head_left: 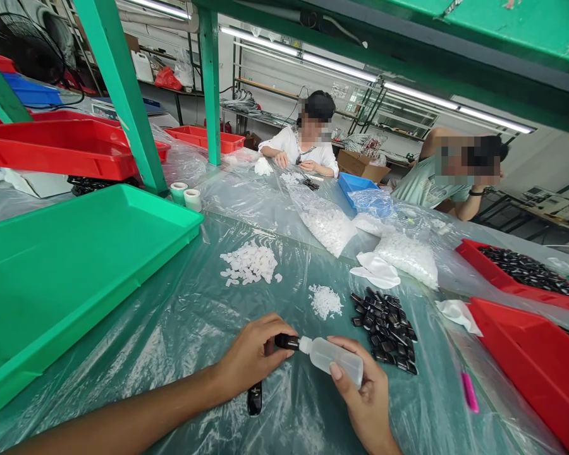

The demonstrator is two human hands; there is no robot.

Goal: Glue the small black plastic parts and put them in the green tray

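Note:
Between thumb and fingers, my left hand (pixel 249 354) grips a small glossy black plastic part (pixel 287 342). My right hand (pixel 365 392) is closed around a translucent white squeeze bottle (pixel 336 359), tilted with its nozzle end at the black part; whether they touch I cannot tell. Below my left hand another black part (pixel 255 399) lies on the plastic-covered table. A heap of similar black parts (pixel 386 328) is to the right of the bottle. Beyond my hands lie a pile of tiny white pieces (pixel 325 301) and a pile of larger white pieces (pixel 250 262).
A large green tray (pixel 90 253) stands at left, red trays (pixel 526 360) at right. Bags of white pieces (pixel 405 253) lie farther back. A pink pen-like object (pixel 469 392) lies at right. A green post (pixel 123 95) rises at left. Two people sit across the table.

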